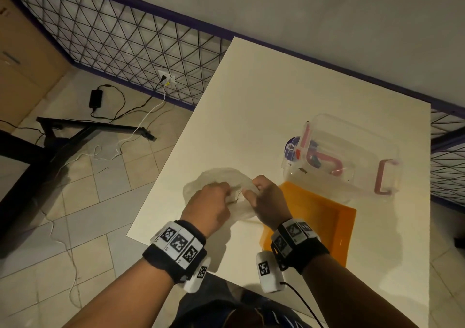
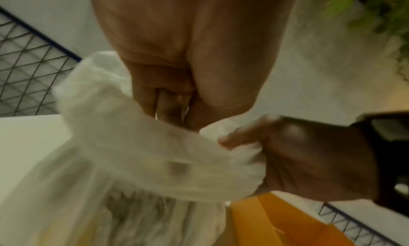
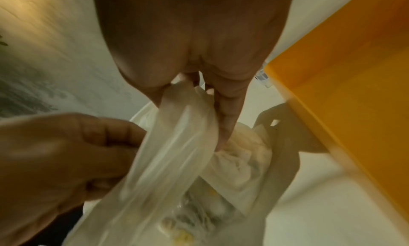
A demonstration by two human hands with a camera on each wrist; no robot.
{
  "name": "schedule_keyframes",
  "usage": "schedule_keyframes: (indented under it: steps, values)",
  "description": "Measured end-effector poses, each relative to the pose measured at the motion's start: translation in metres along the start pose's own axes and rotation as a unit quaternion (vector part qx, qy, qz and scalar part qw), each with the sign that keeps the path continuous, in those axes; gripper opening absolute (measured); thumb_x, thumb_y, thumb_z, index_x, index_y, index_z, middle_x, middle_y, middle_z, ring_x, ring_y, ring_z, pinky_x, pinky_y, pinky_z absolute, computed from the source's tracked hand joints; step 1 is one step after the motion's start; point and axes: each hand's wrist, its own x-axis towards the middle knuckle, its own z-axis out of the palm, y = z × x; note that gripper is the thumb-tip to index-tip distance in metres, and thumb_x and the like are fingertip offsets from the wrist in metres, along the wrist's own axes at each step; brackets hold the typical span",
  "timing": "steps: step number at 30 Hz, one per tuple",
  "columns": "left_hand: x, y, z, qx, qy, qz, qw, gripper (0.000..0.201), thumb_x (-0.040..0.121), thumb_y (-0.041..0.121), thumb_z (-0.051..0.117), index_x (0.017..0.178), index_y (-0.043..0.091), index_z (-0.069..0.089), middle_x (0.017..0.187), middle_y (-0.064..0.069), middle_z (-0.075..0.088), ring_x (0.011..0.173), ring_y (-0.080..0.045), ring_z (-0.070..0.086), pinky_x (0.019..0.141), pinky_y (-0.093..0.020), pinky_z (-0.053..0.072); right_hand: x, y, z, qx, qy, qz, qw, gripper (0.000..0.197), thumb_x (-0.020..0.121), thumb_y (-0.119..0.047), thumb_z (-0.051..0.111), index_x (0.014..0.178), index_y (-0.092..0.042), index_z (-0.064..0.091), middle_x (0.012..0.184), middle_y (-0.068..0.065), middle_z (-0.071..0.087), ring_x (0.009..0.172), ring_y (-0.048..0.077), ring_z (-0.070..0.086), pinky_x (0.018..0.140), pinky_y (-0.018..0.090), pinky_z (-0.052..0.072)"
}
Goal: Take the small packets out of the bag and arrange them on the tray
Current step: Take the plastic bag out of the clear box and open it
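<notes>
While on the table (image 1: 276, 88), bag (image 1: 216, 176) gripped by left hand (image 1: 208, 204) and right hand (image 1: 268, 202), tray (image 1: 337, 222) beside it.

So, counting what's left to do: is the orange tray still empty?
Empty where visible: the orange tray shows bare floor in the head view; its near corner is hidden by the right hand. Both hands hold the bag.

Both hands (image 3: 155, 127) on translucent bag (image 3: 177, 153)
</notes>
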Motion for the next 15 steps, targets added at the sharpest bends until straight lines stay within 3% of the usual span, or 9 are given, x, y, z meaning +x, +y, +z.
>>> schedule_keyframes:
  steps: [3,6,8,10,13,15]
  values:
    - [0.0,0.0,0.007,0.028,-0.031,-0.033,0.999,0.045,0.088,0.018,0.057,0.131,0.02,0.046,0.12,-0.005,0.059,0.095,-0.028,0.064,0.07,-0.031,0.044,-0.001,0.0,-0.001,0.011,0.028,0.018,0.999,0.019,0.087,-0.028,0.065,0.083,-0.01,0.06,0.078,0.006,0.066,0.073,0.025,0.057,0.062,0.032,0.044]
    - [-0.002,0.0,0.018,0.038,-0.067,-0.025,0.997,0.072,0.078,0.018,0.069,0.138,0.016,0.03,0.135,-0.009,0.037,0.083,-0.028,0.059,0.066,-0.034,0.048,-0.002,0.003,0.004,0.006,0.028,-0.007,1.0,0.02,0.087,-0.03,0.066,0.08,-0.014,0.056,0.076,0.005,0.064,0.072,0.026,0.056,0.062,0.03,0.04]
    - [0.002,0.0,0.025,0.054,-0.079,0.003,0.995,0.077,0.075,0.015,0.071,0.14,0.015,0.031,0.142,-0.013,0.026,0.104,-0.031,0.056,0.081,-0.033,0.051,-0.003,0.005,0.006,-0.006,0.011,-0.021,1.0,0.019,0.088,-0.027,0.065,0.081,-0.016,0.052,0.076,0.005,0.062,0.071,0.027,0.054,0.062,0.028,0.035]
    - [0.011,0.0,0.028,0.054,-0.105,0.035,0.992,0.067,0.077,0.014,0.066,0.139,0.015,0.039,0.14,-0.014,0.03,0.129,-0.035,0.038,0.101,-0.039,0.045,-0.003,0.008,0.007,-0.015,0.004,-0.025,1.0,0.016,0.09,-0.023,0.064,0.083,-0.016,0.052,0.079,0.008,0.062,0.073,0.028,0.053,0.063,0.028,0.033]
    - [0.026,-0.001,0.031,-0.022,-0.126,0.033,0.991,0.04,0.078,0.006,0.06,0.115,0.018,0.052,0.12,-0.009,0.047,0.129,-0.034,0.038,0.106,-0.043,0.039,-0.001,0.01,0.007,-0.021,0.004,-0.039,0.999,0.012,0.09,-0.02,0.064,0.085,-0.015,0.054,0.081,0.01,0.064,0.072,0.027,0.052,0.064,0.029,0.035]
    - [0.033,-0.003,0.036,-0.007,-0.123,0.024,0.992,0.037,0.08,0.009,0.059,0.115,0.017,0.052,0.122,-0.01,0.049,0.133,-0.037,0.032,0.111,-0.043,0.032,-0.001,0.012,0.007,-0.027,-0.001,-0.05,0.998,0.01,0.09,-0.018,0.063,0.089,-0.011,0.055,0.081,0.01,0.064,0.072,0.027,0.051,0.065,0.029,0.035]
